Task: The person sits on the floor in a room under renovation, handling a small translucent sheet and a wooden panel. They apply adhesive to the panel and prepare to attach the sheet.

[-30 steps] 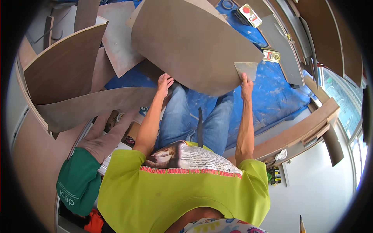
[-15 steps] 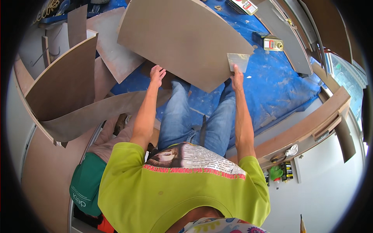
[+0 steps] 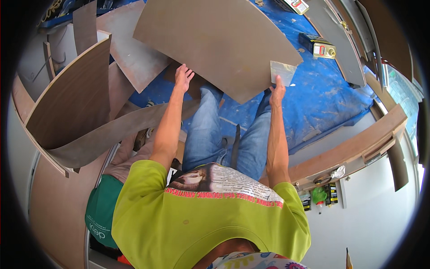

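A large brown laminate sheet (image 3: pixel 219 42) lies in front of me over the blue ground cover, its near corner pointing at my legs. Close to its near left edge is my left hand (image 3: pixel 183 78), fingers apart and nothing in them; I cannot tell whether a fingertip touches the sheet. My right hand (image 3: pixel 278 91) grips a flat, greyish metal spreader (image 3: pixel 282 73), thumb on top of it. That spreader overlaps the sheet's right corner, and whether it presses on the surface is unclear.
A rectangular metal can (image 3: pixel 323 50) stands right of the sheet, on the blue cover (image 3: pixel 318 103). Pale boards (image 3: pixel 134 49) lean at left, beside a curved brown panel (image 3: pixel 76 89) with a long bent strip (image 3: pixel 107 132). A wooden ledge (image 3: pixel 349 150) runs along the right.
My left hand has shifted slightly up and its fingers have spread. The spreader and my right hand are a little further right. The whole view has shifted slightly.
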`<state>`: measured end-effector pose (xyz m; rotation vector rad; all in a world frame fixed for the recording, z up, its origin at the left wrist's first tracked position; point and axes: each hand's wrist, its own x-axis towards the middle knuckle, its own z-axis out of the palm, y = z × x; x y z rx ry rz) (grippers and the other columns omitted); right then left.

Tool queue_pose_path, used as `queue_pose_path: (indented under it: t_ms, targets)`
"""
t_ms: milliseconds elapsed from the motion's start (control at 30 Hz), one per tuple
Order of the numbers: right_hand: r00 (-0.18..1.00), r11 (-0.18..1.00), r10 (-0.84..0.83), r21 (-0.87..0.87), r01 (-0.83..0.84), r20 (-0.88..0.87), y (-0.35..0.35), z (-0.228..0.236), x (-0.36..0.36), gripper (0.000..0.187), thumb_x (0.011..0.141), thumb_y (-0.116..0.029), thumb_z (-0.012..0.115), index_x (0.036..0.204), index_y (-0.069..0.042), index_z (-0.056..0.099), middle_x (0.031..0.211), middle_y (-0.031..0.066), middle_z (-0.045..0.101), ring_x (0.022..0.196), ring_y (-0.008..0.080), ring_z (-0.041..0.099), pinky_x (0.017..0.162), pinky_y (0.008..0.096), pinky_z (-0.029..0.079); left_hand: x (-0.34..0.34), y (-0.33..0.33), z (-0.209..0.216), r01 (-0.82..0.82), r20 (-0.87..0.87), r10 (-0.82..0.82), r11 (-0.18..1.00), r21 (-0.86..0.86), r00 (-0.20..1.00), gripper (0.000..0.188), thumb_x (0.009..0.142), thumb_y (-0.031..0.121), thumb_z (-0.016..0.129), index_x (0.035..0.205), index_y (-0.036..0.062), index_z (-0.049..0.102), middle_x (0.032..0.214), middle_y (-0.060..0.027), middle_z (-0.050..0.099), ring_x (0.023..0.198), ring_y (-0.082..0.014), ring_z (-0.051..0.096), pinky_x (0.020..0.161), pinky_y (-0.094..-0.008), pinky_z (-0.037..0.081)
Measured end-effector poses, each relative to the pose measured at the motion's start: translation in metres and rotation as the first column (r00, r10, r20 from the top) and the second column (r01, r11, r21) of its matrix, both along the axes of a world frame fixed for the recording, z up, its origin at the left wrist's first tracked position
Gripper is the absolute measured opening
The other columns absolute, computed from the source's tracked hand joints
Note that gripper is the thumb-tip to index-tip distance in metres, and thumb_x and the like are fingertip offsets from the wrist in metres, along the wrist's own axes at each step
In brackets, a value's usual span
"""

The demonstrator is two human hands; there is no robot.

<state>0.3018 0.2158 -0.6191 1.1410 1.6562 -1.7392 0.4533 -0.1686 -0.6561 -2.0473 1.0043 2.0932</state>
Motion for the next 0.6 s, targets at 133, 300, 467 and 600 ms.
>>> queue_pose_path:
  t_ms: [133, 300, 467, 600]
  targets:
    - [0.981, 0.978, -0.192, 0.071, 0.194, -0.036, 0.012, -0.015, 0.009, 0.048, 0.093, -0.038, 0.066, 0.126, -0.004, 0.060, 0.122, 0.0083, 0.061, 0.112, 0.0202, 0.057, 0.094, 0.0453, 0.048, -0.024, -0.008, 0.002, -0.039, -0.062, 0.044, 0.996, 0.074, 0.997, 0.078, 0.096, 0.041, 0.060, 0.153, 0.0043, 0.021, 0.158, -0.0217, 0.022, 0.146, -0.0361, 0.024, 0.119, -0.0526, 0.022]
    - [0.911, 0.911, -0.412, 0.004, 0.412, 0.014, 0.025, -0.022, 0.016, 0.053, 0.095, -0.044, 0.062, 0.135, -0.012, 0.051, 0.130, 0.0038, 0.058, 0.123, 0.0224, 0.050, 0.107, 0.0556, 0.032, -0.034, -0.016, -0.005, -0.118, -0.023, 0.121, 0.988, 0.103, 0.992, 0.088, 0.092, 0.050, 0.061, 0.154, 0.0055, 0.020, 0.162, -0.0137, 0.019, 0.148, -0.0311, 0.022, 0.120, -0.0535, 0.015]
    - [0.931, 0.905, -0.363, -0.244, 0.348, -0.022, 0.020, -0.021, -0.012, 0.053, 0.097, -0.048, 0.056, 0.137, -0.014, 0.050, 0.132, 0.0045, 0.058, 0.121, 0.0231, 0.052, 0.104, 0.0543, 0.031, -0.039, -0.012, -0.001, -0.031, -0.042, 0.035, 0.996, 0.087, 0.999, 0.089, 0.090, 0.054, 0.062, 0.155, 0.0080, 0.022, 0.161, -0.0127, 0.024, 0.148, -0.0330, 0.023, 0.119, -0.0572, 0.014]
    - [0.957, 0.941, -0.288, -0.197, 0.276, -0.038, 0.012, -0.021, -0.020, 0.059, 0.096, -0.051, 0.056, 0.140, -0.012, 0.049, 0.138, 0.0056, 0.055, 0.129, 0.0237, 0.048, 0.110, 0.0581, 0.026, -0.042, -0.004, 0.000, -0.032, -0.025, 0.033, 0.999, 0.028, 0.999, 0.075, 0.091, 0.052, 0.063, 0.146, 0.0087, 0.036, 0.150, -0.0092, 0.036, 0.137, -0.0281, 0.038, 0.116, -0.0529, 0.022]
